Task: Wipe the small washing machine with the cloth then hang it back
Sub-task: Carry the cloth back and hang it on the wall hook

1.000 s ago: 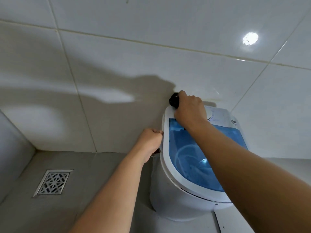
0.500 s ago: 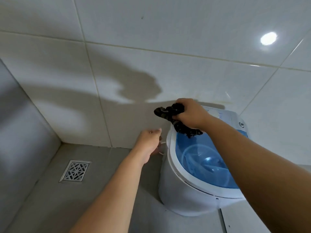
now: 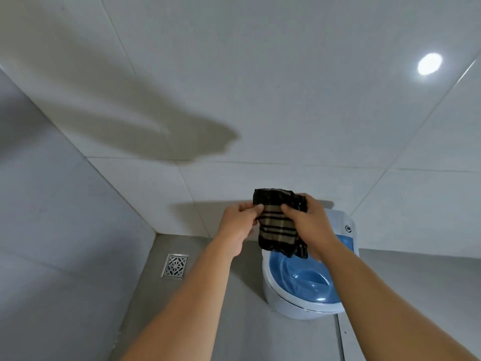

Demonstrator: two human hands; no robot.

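Note:
A small white washing machine (image 3: 291,306) with a blue see-through lid stands on the floor against the tiled wall. Above it hangs a dark checked cloth (image 3: 277,227), black with tan stripes, held up in the air in front of me. My left hand (image 3: 238,225) pinches its left edge between thumb and fingers. My right hand (image 3: 309,225) grips its upper right part, and the cloth's lower end dangles over the back of the lid. The machine's control panel is partly hidden behind my right hand.
A metal floor drain (image 3: 175,265) lies in the grey floor left of the machine, near the corner. White wall tiles (image 3: 260,87) rise behind, and a grey wall (image 3: 52,217) closes the left side. A pale strip (image 3: 343,337) runs along the floor at the lower right.
My right hand has lifted the cloth off the machine's top. My left hand has left the machine's side and taken the cloth's left edge. The cloth has opened out, and the view has risen.

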